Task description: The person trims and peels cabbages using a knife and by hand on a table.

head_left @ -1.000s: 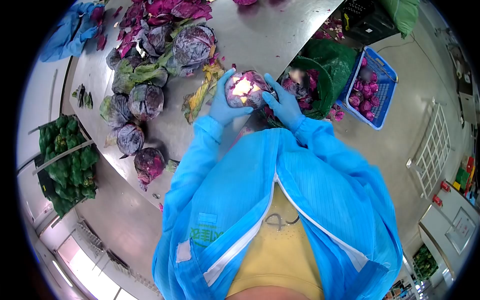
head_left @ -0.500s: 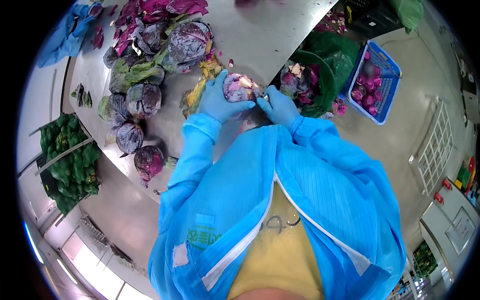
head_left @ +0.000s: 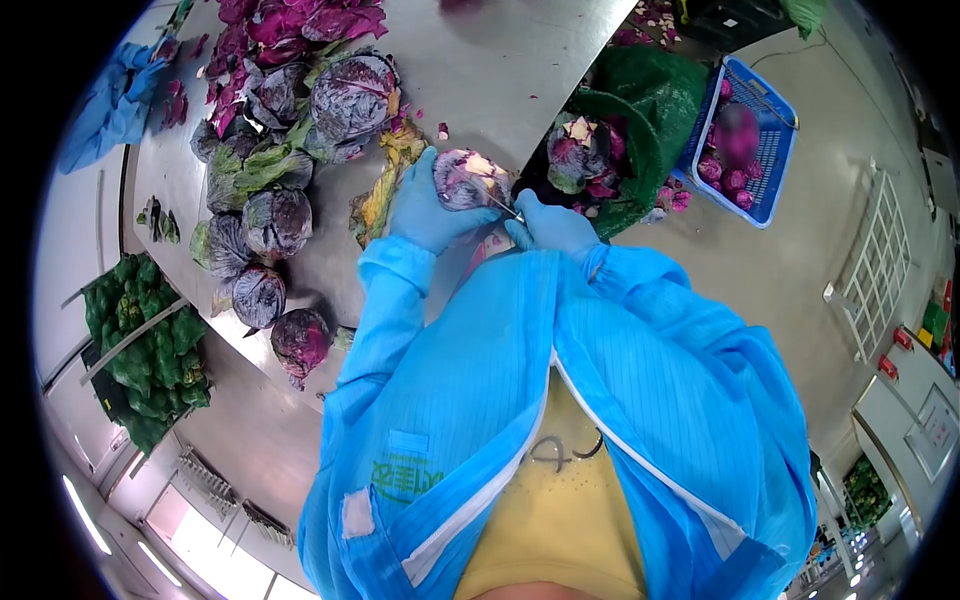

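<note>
Knife [head_left: 506, 208] blade now shows plainer than a sec ago, by cabbage's [head_left: 466, 181] near side; R hand [head_left: 555, 228] fingers closed on handle. L hand [head_left: 424, 208] grips cabbage over table [head_left: 490, 85], pale cut end showing: trimming prob. underway.

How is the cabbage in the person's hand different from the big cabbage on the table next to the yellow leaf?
The held cabbage shows pale cut patches; the big cabbage shows only dark, veined leaves.
The held cabbage looks a bit smaller than the big cabbage.
The left hand grips the held cabbage, while no hand touches the big cabbage.
Both are round and purplish.
</note>
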The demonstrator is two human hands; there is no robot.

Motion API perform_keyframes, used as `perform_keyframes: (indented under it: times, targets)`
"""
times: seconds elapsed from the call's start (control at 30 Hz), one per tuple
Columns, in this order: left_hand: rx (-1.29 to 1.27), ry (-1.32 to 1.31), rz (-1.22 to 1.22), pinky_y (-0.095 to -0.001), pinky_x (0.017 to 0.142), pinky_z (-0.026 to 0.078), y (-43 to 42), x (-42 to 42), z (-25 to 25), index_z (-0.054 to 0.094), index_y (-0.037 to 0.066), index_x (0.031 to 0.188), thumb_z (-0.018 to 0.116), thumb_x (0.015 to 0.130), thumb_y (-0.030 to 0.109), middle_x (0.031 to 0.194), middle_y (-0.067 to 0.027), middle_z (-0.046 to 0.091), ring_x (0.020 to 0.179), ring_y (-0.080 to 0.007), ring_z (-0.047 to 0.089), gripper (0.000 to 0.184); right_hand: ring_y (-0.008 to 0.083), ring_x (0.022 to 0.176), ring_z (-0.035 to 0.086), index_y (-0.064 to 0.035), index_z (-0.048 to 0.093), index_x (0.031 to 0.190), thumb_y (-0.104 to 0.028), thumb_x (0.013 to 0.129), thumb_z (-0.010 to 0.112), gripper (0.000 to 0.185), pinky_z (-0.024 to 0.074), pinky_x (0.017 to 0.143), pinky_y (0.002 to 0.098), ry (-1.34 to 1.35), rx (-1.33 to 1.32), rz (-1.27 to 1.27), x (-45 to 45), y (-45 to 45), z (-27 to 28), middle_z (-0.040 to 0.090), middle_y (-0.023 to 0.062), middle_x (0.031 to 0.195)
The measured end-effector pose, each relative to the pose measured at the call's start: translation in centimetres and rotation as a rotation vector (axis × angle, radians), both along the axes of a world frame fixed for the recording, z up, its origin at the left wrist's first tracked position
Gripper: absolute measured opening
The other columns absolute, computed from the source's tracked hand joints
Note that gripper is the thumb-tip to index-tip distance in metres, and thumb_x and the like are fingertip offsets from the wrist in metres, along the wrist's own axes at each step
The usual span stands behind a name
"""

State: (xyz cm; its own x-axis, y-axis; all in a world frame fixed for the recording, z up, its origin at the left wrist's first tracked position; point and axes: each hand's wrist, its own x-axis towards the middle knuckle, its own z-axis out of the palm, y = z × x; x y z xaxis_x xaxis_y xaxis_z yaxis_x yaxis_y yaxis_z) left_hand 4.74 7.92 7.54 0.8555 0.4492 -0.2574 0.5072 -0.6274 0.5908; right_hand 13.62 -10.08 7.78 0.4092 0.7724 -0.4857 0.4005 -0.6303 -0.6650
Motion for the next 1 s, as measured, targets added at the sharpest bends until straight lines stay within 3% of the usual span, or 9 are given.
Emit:
perform_keyframes:
  times: [0.1,0.3,0.37,0.77,0.8,0.83,0.9,0.97,1.0]
  targets:
    - [-0.046,-0.01,0.016,-0.0374,0.099,0.037,0.2,-0.3,-0.6,0.032,-0.008,0.13,0.088,0.046,0.043,0.126,-0.0187,0.047,0.117,-0.03,0.045,0.113,0.0391,0.068,0.061,-0.0059,0.041,0.102,-0.029,0.088,0.048,0.028,0.0459,0.058,0.05,-0.01,-0.037,-0.017,0.0,0.3,0.4,0.061,0.0196,0.073]
    - [0.132,0.052,-0.043,-0.0387,0.098,0.038,-0.3,-0.2,0.5,0.033,-0.007,0.13,0.086,0.046,0.048,0.126,-0.021,0.044,0.117,-0.033,0.045,0.113,0.039,0.073,0.062,-0.0051,0.039,0.121,-0.021,0.086,0.045,0.04,0.0463,0.062,0.0507,-0.043,-0.092,0.013,0.8,2.1,-0.3,0.063,0.0208,0.081]
    - [-0.002,0.037,-0.001,-0.0393,0.098,0.038,-0.1,-0.1,0.8,0.033,-0.007,0.13,0.085,0.046,0.051,0.125,-0.0221,0.045,0.117,-0.0339,0.045,0.114,0.0418,0.068,0.06,-0.0033,0.038,0.102,-0.025,0.086,0.048,0.029,0.0444,0.059,0.0529,-0.064,-0.054,-0.012,0.9,2.4,-0.8,0.061,0.0222,0.075]
    - [0.088,0.044,-0.082,-0.0408,0.097,0.038,0.2,0.2,0.4,0.034,-0.008,0.13,0.082,0.047,0.055,0.124,-0.0244,0.045,0.115,-0.0366,0.045,0.115,0.0421,0.072,0.061,-0.0022,0.04,0.1,-0.019,0.085,0.045,0.023,0.0453,0.061,0.0522,-0.132,-0.124,-0.04,0.9,2.7,-1.7,0.062,0.0236,0.079]
    - [0.087,0.039,-0.086,-0.0408,0.097,0.038,0.3,0.3,0.3,0.034,-0.008,0.13,0.082,0.047,0.055,0.124,-0.0244,0.045,0.115,-0.0366,0.045,0.115,0.0387,0.08,0.063,-0.0009,0.044,0.106,-0.014,0.082,0.043,0.027,0.0474,0.066,0.0503,-0.07,-0.192,-0.018,1.1,2.6,-0.2,0.064,0.0223,0.091]
    - [0.072,0.018,-0.098,-0.0408,0.097,0.038,0.3,0.1,0.2,0.034,-0.008,0.13,0.082,0.048,0.055,0.124,-0.0246,0.045,0.115,-0.0368,0.045,0.115,0.0387,0.08,0.063,-0.0009,0.044,0.106,-0.014,0.082,0.043,0.027,0.0474,0.066,0.0503,-0.07,-0.194,-0.023,1.0,2.2,-0.3,0.064,0.0223,0.091]
    - [0.062,-0.005,-0.123,-0.0409,0.097,0.038,0.6,0.3,0.1,0.034,-0.008,0.131,0.082,0.048,0.055,0.124,-0.0248,0.045,0.115,-0.0369,0.045,0.115,0.0418,0.074,0.061,-0.0025,0.041,0.098,-0.018,0.085,0.044,0.021,0.046,0.063,0.0513,-0.093,-0.254,0.0,1.0,1.4,-0.9,0.062,0.0231,0.08]
    - [0.123,0.001,-0.108,-0.0409,0.098,0.038,-0.1,0.1,0.2,0.034,-0.007,0.131,0.082,0.048,0.055,0.123,-0.0248,0.046,0.116,-0.0369,0.045,0.114,0.0414,0.082,0.061,-0.0007,0.042,0.101,-0.016,0.086,0.042,0.021,0.0477,0.068,0.0493,-0.192,-0.092,-0.029,1.8,1.9,-4.0,0.062,0.0252,0.087]
    - [0.116,0.01,-0.114,-0.0409,0.098,0.038,-0.5,-0.4,0.2,0.034,-0.007,0.131,0.082,0.048,0.055,0.123,-0.0248,0.046,0.116,-0.0369,0.045,0.114,0.0412,0.083,0.061,-0.0001,0.043,0.101,-0.015,0.086,0.041,0.021,0.0478,0.069,0.0488,-0.196,-0.139,-0.014,2.5,2.7,-4.9,0.062,0.0254,0.089]
